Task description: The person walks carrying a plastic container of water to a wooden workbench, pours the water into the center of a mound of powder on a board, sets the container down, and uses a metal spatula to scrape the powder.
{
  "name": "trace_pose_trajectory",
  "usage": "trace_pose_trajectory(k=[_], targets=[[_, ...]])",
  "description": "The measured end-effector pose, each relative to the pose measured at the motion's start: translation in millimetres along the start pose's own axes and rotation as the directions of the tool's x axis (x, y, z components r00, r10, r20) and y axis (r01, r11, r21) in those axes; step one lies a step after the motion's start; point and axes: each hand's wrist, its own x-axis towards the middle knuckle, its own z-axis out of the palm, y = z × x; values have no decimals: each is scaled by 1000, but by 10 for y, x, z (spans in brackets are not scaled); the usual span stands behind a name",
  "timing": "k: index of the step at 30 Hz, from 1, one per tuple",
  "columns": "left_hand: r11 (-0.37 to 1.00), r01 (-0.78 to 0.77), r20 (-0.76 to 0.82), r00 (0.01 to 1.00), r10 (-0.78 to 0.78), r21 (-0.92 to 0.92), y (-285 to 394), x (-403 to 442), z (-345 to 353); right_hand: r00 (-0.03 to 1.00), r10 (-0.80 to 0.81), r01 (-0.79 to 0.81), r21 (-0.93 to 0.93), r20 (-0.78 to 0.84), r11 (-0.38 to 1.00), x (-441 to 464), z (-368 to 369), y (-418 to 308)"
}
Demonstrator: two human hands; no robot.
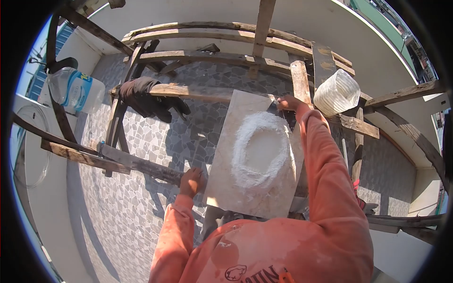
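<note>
A pale flat board (226,198) lies in front of me, on wooden beams. On it is a ring of white powder (241,146) around a pool of whitish liquid (266,150). At the board's far right corner, my right hand (289,103) is closed on a putty knife (273,109), its dark blade low beside the powder; the handle is mostly hidden. Just left of the board, my left hand (192,182) is closed around the end of a wooden beam (146,165). Its fingertips are partly hidden.
A white woven sack (337,93) sits rolled open on the scaffold at right. Dark cloth (141,96) hangs over a beam (198,92). A large plastic bottle (78,89) stands at left. Stone-patterned tiles (137,203) lie below, inside a low wall (188,12).
</note>
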Motion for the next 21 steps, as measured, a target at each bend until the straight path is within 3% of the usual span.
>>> trace_pose_trajectory(k=[2,6,9,10,14,17,18,21], targets=[[1000,-29,-9,1000,29,6,18,11,-24,999,-37,36,98,1,995,178,31,298],[1000,1,-15,1000,-1,-5,28,18,-3,995,37,-51,156,90,986,-136,-218,-458],[1000,-26,-48,999,26,-1,28,11,1,1000,13,-10,96,-28,995,-260,-266,-912],[999,-34,-50,998,35,6,9,13,19,995,-1,4,-22,96,1000,-72,-292,-922],[998,-59,-68,996,60,15,4,12,24,938,-248,260,-18,243,965,162,-229,-1187],[999,-51,-58,997,51,6,23,16,-2,917,-212,277,-159,338,947,44,-192,-1728],[999,-46,-52,998,47,5,13,12,2,909,-216,274,-119,356,954,-60,-166,-1915],[999,-43,-44,998,43,-5,-33,9,47,888,-194,340,-312,417,887,-84,42,-2239]])
